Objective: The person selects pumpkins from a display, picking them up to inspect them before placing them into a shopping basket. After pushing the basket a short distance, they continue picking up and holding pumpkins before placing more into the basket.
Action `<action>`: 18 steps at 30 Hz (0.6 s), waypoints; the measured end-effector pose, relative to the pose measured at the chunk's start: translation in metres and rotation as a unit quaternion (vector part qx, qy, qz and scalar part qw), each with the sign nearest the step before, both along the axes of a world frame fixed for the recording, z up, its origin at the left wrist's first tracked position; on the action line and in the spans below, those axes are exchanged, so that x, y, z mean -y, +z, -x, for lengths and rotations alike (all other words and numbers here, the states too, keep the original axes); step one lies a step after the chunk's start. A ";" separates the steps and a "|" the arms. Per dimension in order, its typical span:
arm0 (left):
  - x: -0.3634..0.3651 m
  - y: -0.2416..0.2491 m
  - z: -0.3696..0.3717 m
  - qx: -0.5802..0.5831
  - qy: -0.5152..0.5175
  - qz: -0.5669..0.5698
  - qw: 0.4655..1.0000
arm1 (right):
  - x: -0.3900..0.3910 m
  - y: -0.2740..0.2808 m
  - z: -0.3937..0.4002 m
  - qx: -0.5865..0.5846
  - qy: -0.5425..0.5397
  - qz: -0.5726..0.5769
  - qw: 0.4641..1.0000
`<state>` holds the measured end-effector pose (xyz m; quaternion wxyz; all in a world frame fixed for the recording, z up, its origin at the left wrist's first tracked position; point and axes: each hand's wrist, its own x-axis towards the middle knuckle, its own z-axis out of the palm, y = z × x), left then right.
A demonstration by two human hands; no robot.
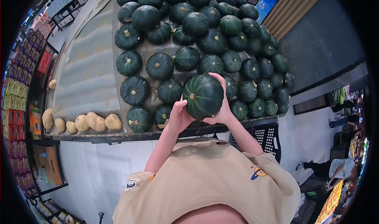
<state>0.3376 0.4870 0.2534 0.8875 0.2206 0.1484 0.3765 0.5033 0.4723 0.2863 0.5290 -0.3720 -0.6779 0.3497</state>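
You gripped a dark green squash (203, 96) between your left hand (179, 117) and right hand (223, 105), holding it above the near edge of the display shelf (87, 66), beside the other squashes (189, 26).

Your single head camera looked steeply down from above, close over your own chest, facing the produce stand (98, 138) and floor.

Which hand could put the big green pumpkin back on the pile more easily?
Probably the right hand: it wraps over the round dark-green pumpkin, nearest the heaped pumpkins. The left hand only props its lower edge.
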 end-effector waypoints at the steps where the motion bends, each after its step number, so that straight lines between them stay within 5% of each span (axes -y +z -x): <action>1: 0.000 0.003 0.000 -0.001 -0.002 -0.002 1.000 | 0.002 0.003 0.000 0.039 -0.041 -0.041 0.998; 5: 0.004 0.022 -0.009 -0.080 0.009 -0.099 0.992 | 0.003 0.018 0.000 0.114 -0.095 -0.154 0.977; 10: 0.007 0.012 -0.011 -0.131 -0.001 -0.202 0.970 | 0.010 0.027 -0.010 0.196 -0.091 -0.134 0.967; 14: 0.012 -0.002 -0.013 -0.120 -0.029 -0.106 0.987 | 0.014 0.040 -0.022 0.264 -0.041 -0.072 0.961; 16: 0.015 0.000 -0.017 -0.129 -0.005 -0.080 0.988 | 0.007 0.051 -0.035 0.188 0.000 -0.063 0.980; 18: 0.013 -0.010 -0.013 -0.039 -0.075 -0.068 0.994 | -0.012 0.057 -0.056 0.199 -0.055 -0.117 0.971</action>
